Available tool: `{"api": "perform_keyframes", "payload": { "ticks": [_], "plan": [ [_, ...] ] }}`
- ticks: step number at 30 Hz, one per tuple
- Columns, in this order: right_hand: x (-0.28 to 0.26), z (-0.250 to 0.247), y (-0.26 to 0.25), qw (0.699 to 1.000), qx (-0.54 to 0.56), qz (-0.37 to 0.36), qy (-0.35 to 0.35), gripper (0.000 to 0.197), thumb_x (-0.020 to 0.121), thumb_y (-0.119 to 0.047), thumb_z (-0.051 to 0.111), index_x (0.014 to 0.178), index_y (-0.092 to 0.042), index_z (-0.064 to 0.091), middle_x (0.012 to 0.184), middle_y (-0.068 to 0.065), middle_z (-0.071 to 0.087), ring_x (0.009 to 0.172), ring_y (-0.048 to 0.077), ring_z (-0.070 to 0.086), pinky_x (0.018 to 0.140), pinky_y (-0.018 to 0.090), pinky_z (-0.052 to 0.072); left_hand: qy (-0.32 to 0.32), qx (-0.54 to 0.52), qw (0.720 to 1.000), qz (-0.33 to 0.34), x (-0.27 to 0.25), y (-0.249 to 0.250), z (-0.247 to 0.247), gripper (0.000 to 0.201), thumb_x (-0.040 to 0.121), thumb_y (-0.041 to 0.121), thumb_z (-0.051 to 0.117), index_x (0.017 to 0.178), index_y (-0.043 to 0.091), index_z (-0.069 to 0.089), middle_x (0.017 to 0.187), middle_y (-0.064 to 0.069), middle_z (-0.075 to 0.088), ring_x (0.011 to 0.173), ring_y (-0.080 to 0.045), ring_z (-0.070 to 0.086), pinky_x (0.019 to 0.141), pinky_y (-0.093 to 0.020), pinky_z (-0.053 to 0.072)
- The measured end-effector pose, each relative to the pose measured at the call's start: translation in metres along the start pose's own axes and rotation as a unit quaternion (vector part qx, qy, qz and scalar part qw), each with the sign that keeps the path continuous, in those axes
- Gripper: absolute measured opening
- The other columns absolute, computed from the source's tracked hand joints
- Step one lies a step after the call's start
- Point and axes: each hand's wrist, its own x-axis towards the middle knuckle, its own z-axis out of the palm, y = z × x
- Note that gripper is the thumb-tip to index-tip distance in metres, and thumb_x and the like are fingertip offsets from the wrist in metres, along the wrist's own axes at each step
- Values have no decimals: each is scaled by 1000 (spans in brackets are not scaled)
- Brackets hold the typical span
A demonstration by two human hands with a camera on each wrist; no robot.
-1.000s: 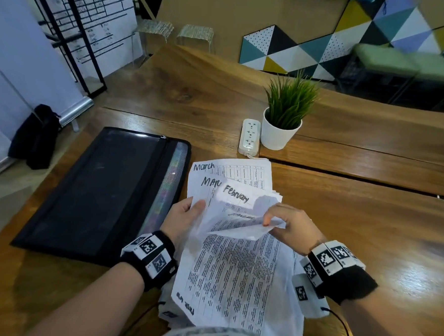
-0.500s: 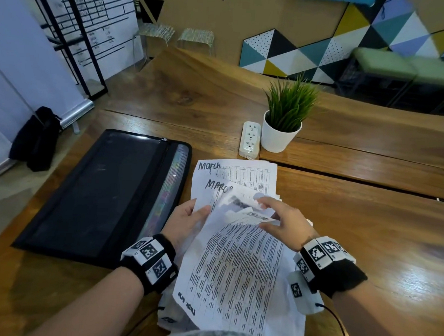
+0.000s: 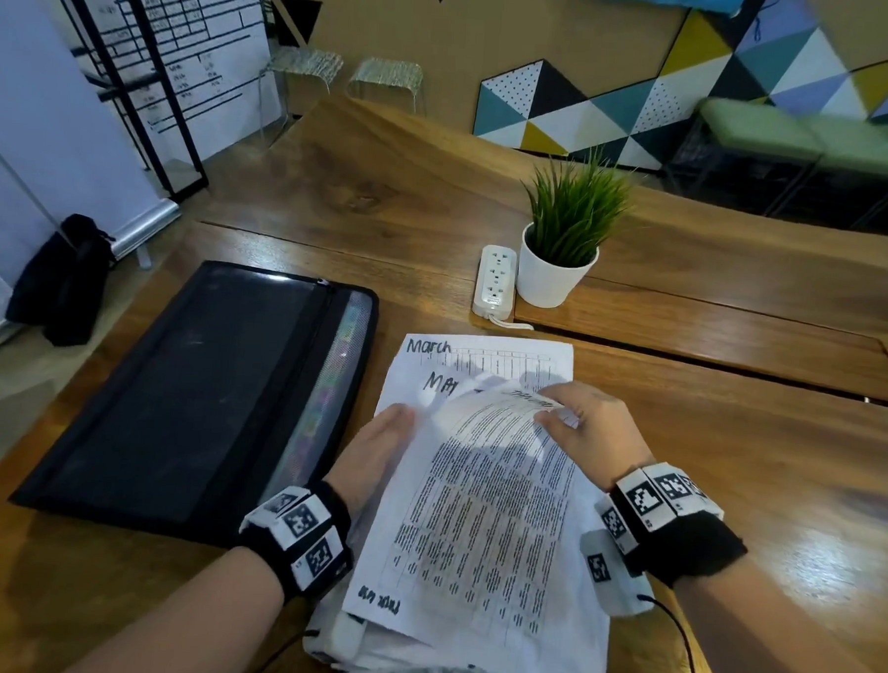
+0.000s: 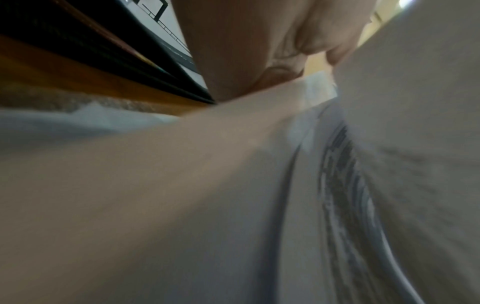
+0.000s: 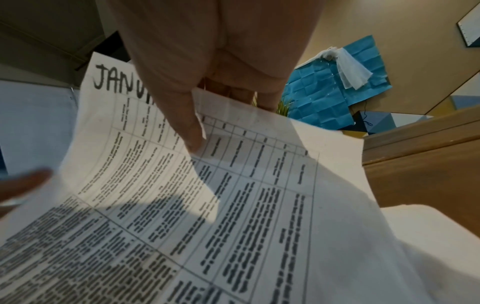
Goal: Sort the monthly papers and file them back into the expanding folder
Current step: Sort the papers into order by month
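A loose stack of printed papers (image 3: 478,518) lies on the wooden table in front of me. The top sheet (image 5: 233,205) is a table headed "JANU…". My right hand (image 3: 576,425) pinches its top edge, thumb on the printed face and fingers behind. My left hand (image 3: 374,451) holds the stack's left edge, fingers tucked under the sheets. Behind the top sheet, papers marked "March" (image 3: 482,351) and "MAY" (image 3: 442,382) stick out. The black expanding folder (image 3: 197,400) lies flat to the left, its coloured pockets showing along the right side.
A white power strip (image 3: 496,282) and a potted green plant (image 3: 559,260) stand beyond the papers. Bare wooden tabletop (image 3: 758,481) stretches to the right. A black bag (image 3: 59,280) sits on the floor at the left.
My right hand has laid the lifted sheet down toward the stack, covering the "February" paper. The left hand keeps its hold on the left edge.
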Motion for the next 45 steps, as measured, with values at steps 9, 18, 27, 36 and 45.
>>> {"api": "perform_keyframes", "payload": {
  "ticks": [9, 18, 27, 36, 45],
  "plan": [
    [12, -6, -2, 999, 17, -32, -25, 76, 77, -31, 73, 141, -25, 33, 148, -8, 31, 138, 11, 21, 115, 39, 19, -98, 141, 983, 58, 8, -3, 9, 78, 84, 3, 67, 147, 20, 26, 136, 5, 53, 119, -7, 55, 103, -32, 44],
    [20, -22, -8, 977, 18, 3, -213, 69, 77, -24, 73, 136, -32, 37, 119, -10, 62, 98, 1, 57, 93, 25, 45, -146, 291, 944, 54, 7, -2, 10, 33, 87, 20, 66, 114, 33, 52, 112, 12, 65, 99, -4, 64, 93, -28, 51],
    [10, -18, -15, 964, -27, -75, -254, 11, 85, -23, 67, 93, -21, 72, 87, -7, 65, 77, 9, 61, 70, 23, 49, -175, 181, 963, 94, 12, 12, -4, 46, 86, 56, 51, 99, 15, 68, 100, -4, 69, 91, -15, 64, 79, -24, 47],
    [-19, 11, -8, 988, -23, -79, -134, 15, 92, -22, 57, 101, -18, 68, 100, -2, 69, 91, 14, 63, 80, 31, 50, 55, 358, 929, 69, 57, 3, -11, 14, 89, 19, 61, 102, 17, 63, 96, 6, 60, 89, -10, 56, 81, -22, 43],
    [-31, 9, -4, 993, 30, -72, -92, 16, 87, -17, 63, 102, -19, 71, 99, -6, 69, 90, 9, 63, 82, 28, 51, 82, 401, 907, 97, 64, 3, 8, 12, 82, 19, 68, 76, 21, 58, 98, 1, 55, 83, -8, 55, 72, -17, 39]
  ]
}}
